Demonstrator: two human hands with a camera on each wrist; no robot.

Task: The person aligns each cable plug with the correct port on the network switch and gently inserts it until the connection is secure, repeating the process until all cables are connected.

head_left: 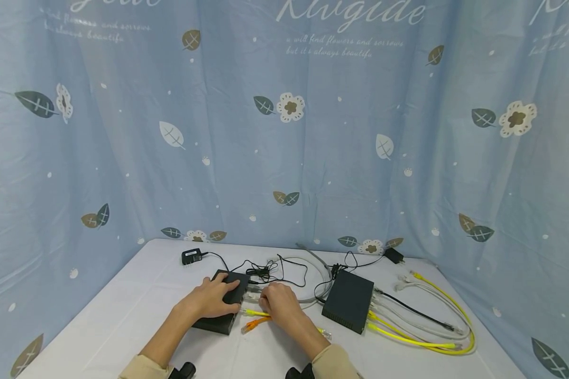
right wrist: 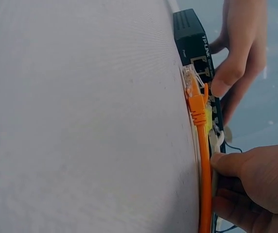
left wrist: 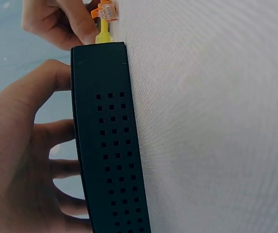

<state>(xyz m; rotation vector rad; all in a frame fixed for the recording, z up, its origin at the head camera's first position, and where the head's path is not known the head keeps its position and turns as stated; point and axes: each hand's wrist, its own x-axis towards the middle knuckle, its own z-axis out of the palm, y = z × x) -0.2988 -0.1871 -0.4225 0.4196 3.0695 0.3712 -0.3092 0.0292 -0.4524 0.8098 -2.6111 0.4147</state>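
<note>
A black TP-LINK network switch lies at the left of the table, its ports facing right. My left hand rests on its top with fingers spread; the left wrist view shows the vented side. Beside the ports, my right hand pinches a white network cable near its plug. How far that plug sits in its port is hidden. A yellow cable is plugged in close by. An orange cable lies on the table in front, its clear plug outside the ports.
A second black box lies to the right, with yellow cables, white cables and a black cable at its right side. Power adapters and tangled black cords lie toward the back, before a blue curtain.
</note>
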